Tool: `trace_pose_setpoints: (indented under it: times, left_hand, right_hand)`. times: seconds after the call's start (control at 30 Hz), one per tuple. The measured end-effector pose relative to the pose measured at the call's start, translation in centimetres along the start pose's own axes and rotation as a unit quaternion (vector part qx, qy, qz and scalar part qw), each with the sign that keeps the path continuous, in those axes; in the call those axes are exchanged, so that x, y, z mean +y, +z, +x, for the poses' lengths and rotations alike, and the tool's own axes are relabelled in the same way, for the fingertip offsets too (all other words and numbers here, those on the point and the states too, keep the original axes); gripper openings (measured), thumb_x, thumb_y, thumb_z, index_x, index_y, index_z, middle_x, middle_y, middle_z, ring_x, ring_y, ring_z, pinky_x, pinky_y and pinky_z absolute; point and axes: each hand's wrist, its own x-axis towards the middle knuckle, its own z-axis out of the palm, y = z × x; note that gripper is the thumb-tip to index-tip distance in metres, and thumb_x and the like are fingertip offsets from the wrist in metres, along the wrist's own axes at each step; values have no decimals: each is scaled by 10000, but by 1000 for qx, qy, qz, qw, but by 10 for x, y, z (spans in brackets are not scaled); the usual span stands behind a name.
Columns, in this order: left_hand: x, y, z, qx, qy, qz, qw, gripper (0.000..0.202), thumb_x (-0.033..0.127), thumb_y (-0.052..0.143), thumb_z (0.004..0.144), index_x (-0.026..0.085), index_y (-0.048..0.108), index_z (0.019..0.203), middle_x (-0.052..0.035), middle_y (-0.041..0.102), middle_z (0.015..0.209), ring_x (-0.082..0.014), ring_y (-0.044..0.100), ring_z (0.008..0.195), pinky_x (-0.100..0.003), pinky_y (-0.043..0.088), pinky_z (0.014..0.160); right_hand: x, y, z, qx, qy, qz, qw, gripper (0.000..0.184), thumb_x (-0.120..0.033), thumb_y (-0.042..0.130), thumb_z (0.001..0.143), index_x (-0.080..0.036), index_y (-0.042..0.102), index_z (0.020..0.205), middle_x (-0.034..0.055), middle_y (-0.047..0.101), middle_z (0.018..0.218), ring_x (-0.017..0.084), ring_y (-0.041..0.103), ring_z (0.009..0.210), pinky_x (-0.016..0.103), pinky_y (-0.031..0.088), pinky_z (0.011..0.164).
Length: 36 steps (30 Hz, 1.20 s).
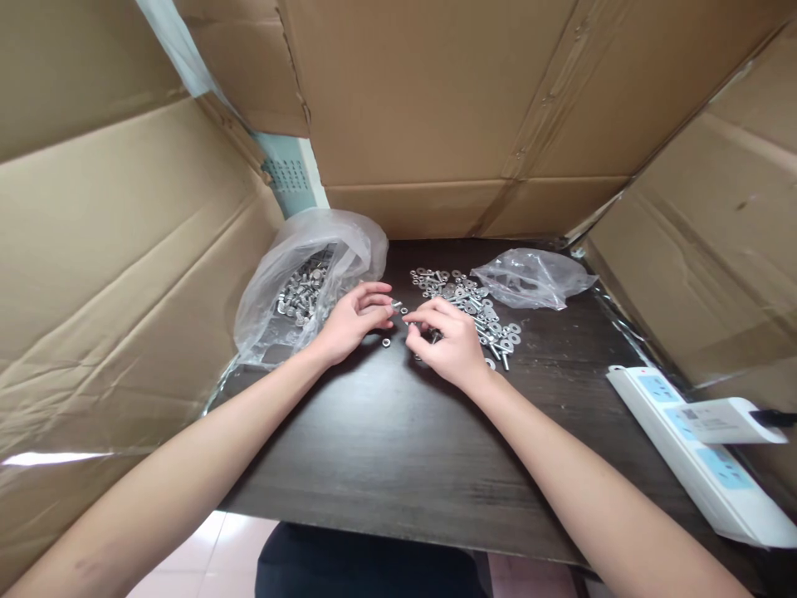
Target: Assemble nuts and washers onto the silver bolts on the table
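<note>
My left hand (356, 322) is closed at the fingertips on a small metal bolt (397, 306), which points toward my other hand. My right hand (449, 339) faces it with thumb and index finger pinched; what they hold is too small to make out. A small metal ring (404, 311) shows between the two hands, and a nut (387, 342) lies on the table just below the left fingertips. Beside and behind my right hand spreads a loose pile of bolts, washers and nuts (491, 320). Some small pieces are partly hidden under that hand.
A clear plastic bag (258, 303) with many finished-looking bolt pieces (302, 291) stands left of my left hand. Another crumpled bag (535, 278) lies behind the pile. A white power strip (685, 465) with a plugged-in adapter sits right. Cardboard walls (436, 100) surround the dark table (374, 448).
</note>
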Motion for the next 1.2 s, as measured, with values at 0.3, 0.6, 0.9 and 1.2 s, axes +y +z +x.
trace_pose_setpoints:
  times: [0.3,0.6,0.9,1.2]
  left_hand:
    - [2,3,-4,-69,31,56,996,398,225,804,819,180,626,1172,-23,676,966,-124,702,815,-258,629,757]
    - [2,7,-7,-51,45,89,994,340,273,791,839,162,615,1108,-49,681,980,-149,703,850,-257,626,739]
    - [3,7,-6,-62,41,98,992,315,339,768,884,169,575,1065,-48,703,956,-158,731,841,-240,598,701]
    - [5,5,-5,-76,35,110,990,333,375,768,881,166,591,1070,-61,722,938,-170,723,835,-221,561,616]
  right_hand:
    - [-1,1,3,33,30,43,998,159,-207,607,963,-206,763,996,58,675,942,156,633,747,326,570,678]
    - [2,2,1,9,20,56,998,171,-181,616,961,-215,767,1034,58,705,973,153,631,743,305,547,624]
    - [1,2,0,15,-8,41,999,168,-169,624,957,-204,755,1055,66,692,976,159,637,763,297,532,591]
    - [1,1,-1,16,-18,41,999,150,-136,628,946,-197,742,1021,68,696,982,169,656,799,297,528,596]
